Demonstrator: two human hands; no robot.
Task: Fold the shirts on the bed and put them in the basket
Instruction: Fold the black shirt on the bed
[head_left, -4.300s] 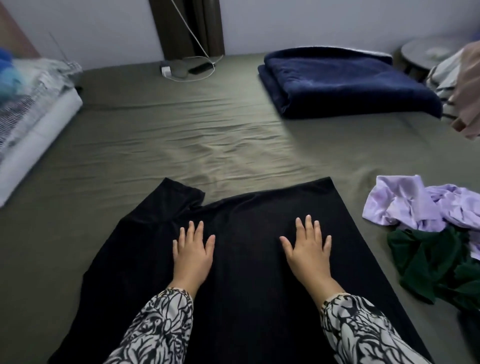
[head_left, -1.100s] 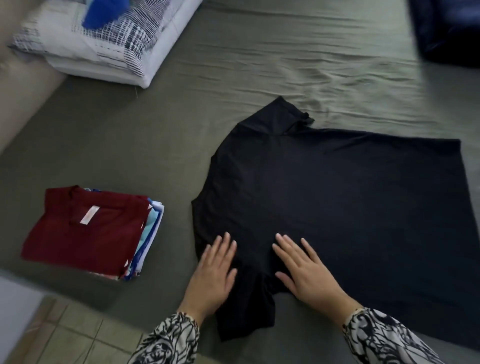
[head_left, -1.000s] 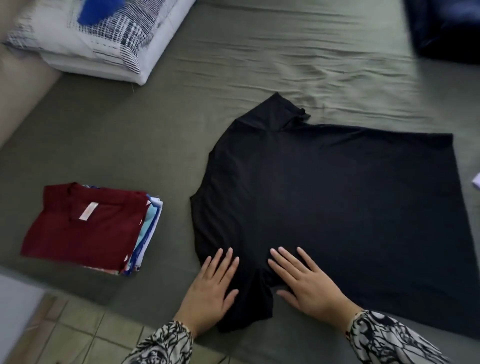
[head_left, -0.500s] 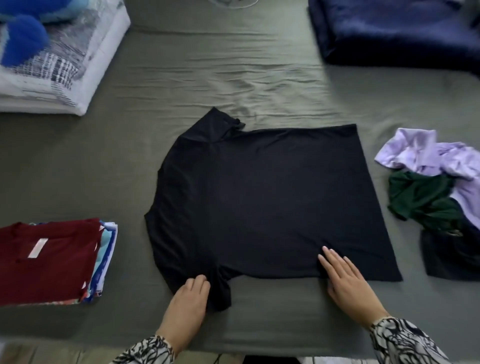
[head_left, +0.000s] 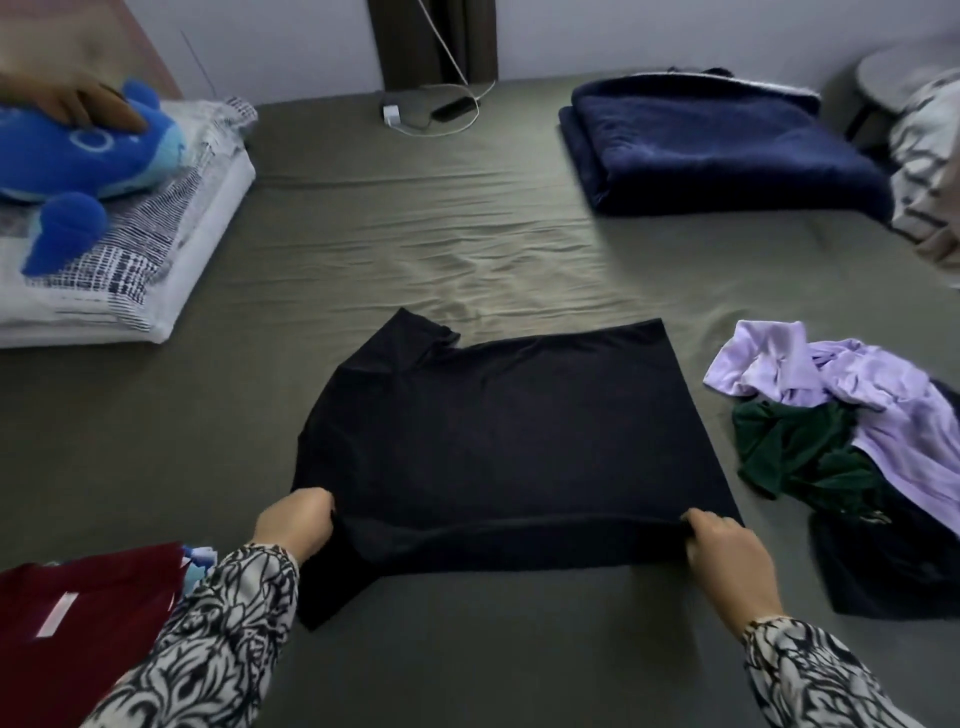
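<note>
The black shirt (head_left: 498, 441) is gripped at its near edge by the left hand (head_left: 296, 525) and right hand (head_left: 727, 556).

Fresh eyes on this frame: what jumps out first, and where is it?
The black shirt spread in the middle of the bed, its near edge pinched by both hands, left hand and right hand. Next, the bright blue plush toy on the pillows at far left, and the crumpled lilac shirt over a green shirt at right. A folded dark red shirt tops a stack at near left.
</note>
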